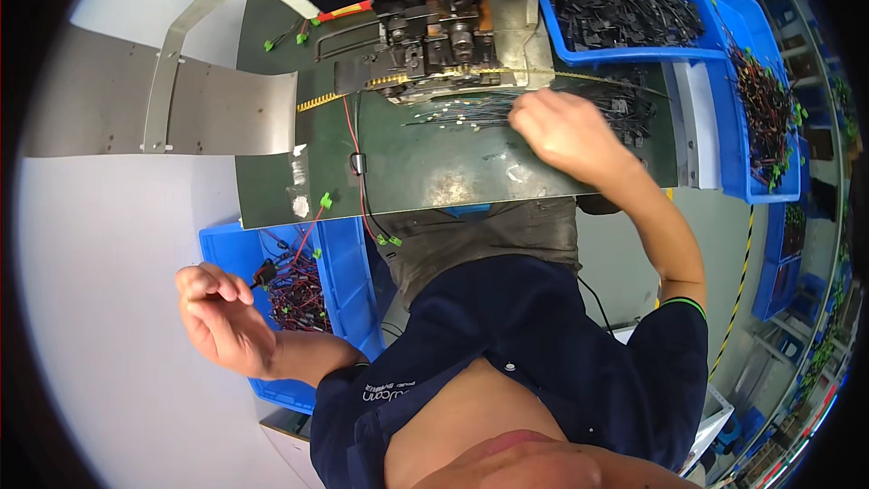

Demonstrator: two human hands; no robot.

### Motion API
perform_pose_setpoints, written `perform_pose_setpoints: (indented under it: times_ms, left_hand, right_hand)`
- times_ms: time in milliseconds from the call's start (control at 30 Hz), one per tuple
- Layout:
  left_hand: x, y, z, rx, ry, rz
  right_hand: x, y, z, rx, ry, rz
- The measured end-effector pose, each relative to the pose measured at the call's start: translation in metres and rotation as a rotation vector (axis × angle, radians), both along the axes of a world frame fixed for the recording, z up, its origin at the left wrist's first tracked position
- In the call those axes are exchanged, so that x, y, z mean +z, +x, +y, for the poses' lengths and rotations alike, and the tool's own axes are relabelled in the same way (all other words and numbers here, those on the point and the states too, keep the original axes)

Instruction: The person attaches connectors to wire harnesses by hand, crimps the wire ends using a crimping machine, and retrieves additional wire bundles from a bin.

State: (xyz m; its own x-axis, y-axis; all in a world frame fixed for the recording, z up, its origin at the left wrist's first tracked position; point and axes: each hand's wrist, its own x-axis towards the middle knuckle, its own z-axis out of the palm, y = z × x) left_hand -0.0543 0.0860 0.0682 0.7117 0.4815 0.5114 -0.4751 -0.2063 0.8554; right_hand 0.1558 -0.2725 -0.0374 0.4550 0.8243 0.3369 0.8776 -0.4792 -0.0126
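My right hand (566,131) bends over the green worktop (425,163), its fingers closed down at a bundle of thin black wires (471,112) with pale tips. Left of the worktop, my left hand (222,317) is raised with loosely curled fingers and a gap beside the thumb. Just off its fingertips hangs a wire harness with a black part (264,273), a red lead and a green connector (326,201). Another red and black harness with a black clip (358,163) lies across the worktop, its green connectors (389,240) over the front edge.
A crimping machine (453,36) stands at the back, fed by a yellow terminal strip (317,102). Blue bins hold black leads (625,4) at the back right, harnesses (765,118) farther right, and more harnesses (299,299) at lower left. A curved metal chute (217,109) adjoins the worktop.
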Motion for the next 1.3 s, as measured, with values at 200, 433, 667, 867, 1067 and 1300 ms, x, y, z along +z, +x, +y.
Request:
perform_pose_setpoints:
  times_ms: [200, 433, 667, 867, 1067, 1300]
  left_hand:
    - [0.019, -0.027, 0.002, -0.009, 0.573, 0.016]
    - [0.004, 0.013, -0.056, -0.415, 0.284, 0.011]
    - [-0.059, 0.069, -0.109, -0.654, -0.205, 0.594]
    - [-0.091, 0.094, -0.117, -0.591, -0.321, 0.51]
    - [-0.098, 0.091, -0.111, -0.442, -0.186, 0.423]
    - [-0.101, 0.09, -0.109, -0.211, 0.117, 0.253]
  right_hand:
    - [0.073, 0.021, -0.057, -0.179, 0.708, 0.388]
    - [0.116, 0.028, -0.099, -0.187, 1.299, 0.49]
    - [0.104, -0.025, -0.064, -0.072, 1.269, 1.132]
    - [0.037, -0.071, 0.015, -0.204, 1.052, 1.369]
    - [0.001, -0.081, 0.059, -0.085, 1.097, 1.372]
    - [-0.012, -0.079, 0.072, 0.006, 1.134, 1.364]
